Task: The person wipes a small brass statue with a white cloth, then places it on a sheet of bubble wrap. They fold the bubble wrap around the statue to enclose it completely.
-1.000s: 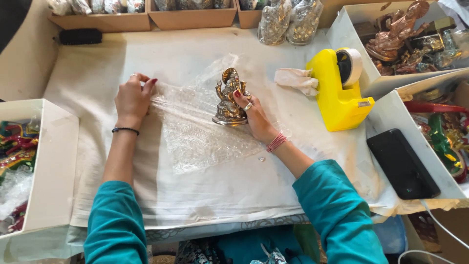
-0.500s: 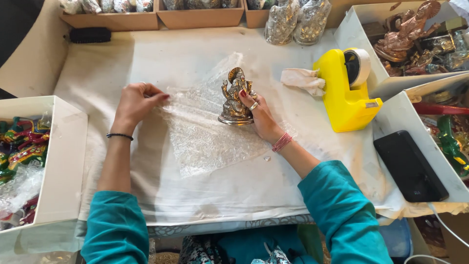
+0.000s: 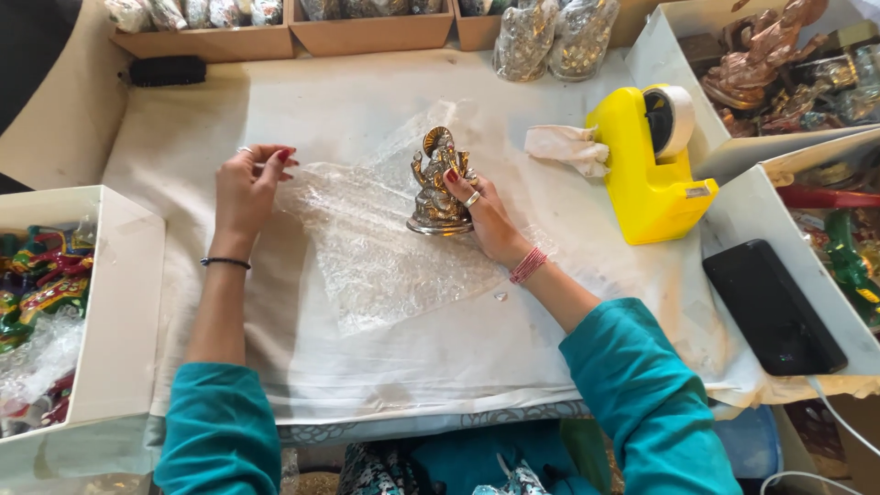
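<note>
A small gold and silver figurine (image 3: 436, 181) stands upright on a sheet of clear bubble wrap (image 3: 385, 257) spread over the white cloth of the table (image 3: 367, 101). My right hand (image 3: 484, 213) grips the figurine from its right side. My left hand (image 3: 249, 186) pinches the left edge of the bubble wrap and holds it slightly lifted, about a hand's width left of the figurine.
A yellow tape dispenser (image 3: 647, 165) and a crumpled white cloth (image 3: 568, 147) sit right of the figurine. A black phone (image 3: 772, 305) lies on a white box lid. Boxes of figurines stand at the right (image 3: 779, 55), left (image 3: 46, 302) and along the back (image 3: 367, 23).
My left hand has slid right along the cloth and taken the bubble wrap's left edge. The right hand stays on the figurine.
</note>
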